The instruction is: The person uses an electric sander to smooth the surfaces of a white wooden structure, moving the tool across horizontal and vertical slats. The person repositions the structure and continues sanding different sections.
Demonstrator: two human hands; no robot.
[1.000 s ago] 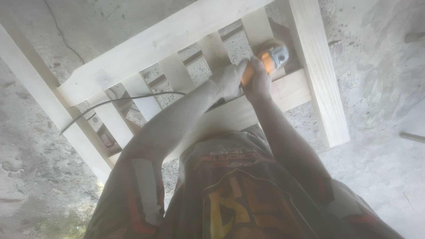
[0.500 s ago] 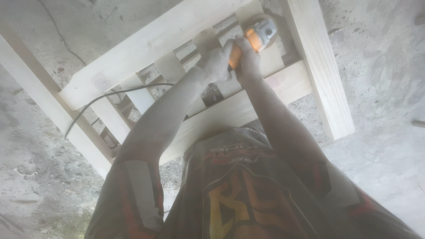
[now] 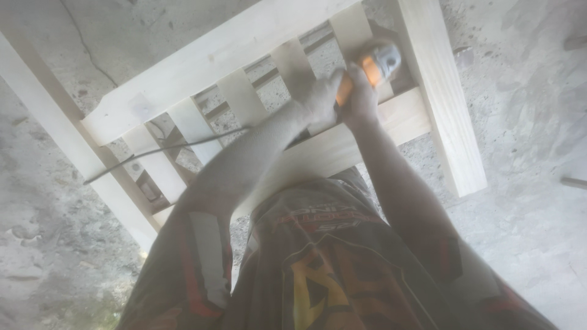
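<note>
Sanding step in hand: left hand (image 3: 321,98) and right hand (image 3: 361,101) were both closed around the orange power sander (image 3: 373,64), pressed on a slat near the right rail of the pale wooden frame (image 3: 214,58); continuing likely called for steady, even pressure.

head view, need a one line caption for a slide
Both hands, left hand and right hand, hold an orange power tool against a slat of a pale wooden frame on concrete.
</note>
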